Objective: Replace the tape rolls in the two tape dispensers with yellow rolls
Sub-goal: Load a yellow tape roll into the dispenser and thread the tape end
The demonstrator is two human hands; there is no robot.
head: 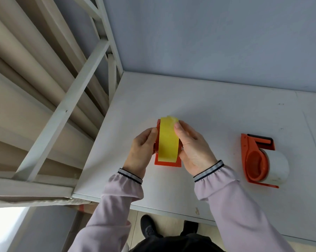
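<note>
An orange tape dispenser [167, 163] stands upright on the white table [217, 113], with a yellow tape roll [168, 140] seated in it. My left hand [141, 151] grips the dispenser's left side, thumb against the roll's edge. My right hand [193, 148] holds the right side, thumb pressing the loose yellow tape end at the top. A second orange dispenser [253, 157] lies on its side to the right, untouched, holding a white roll [279, 166].
A white metal frame [62, 113] and beige rolled material [26, 70] run along the table's left edge. A grey wall [208, 33] backs the table. My shoes [149, 228] show on the floor below the table's front edge.
</note>
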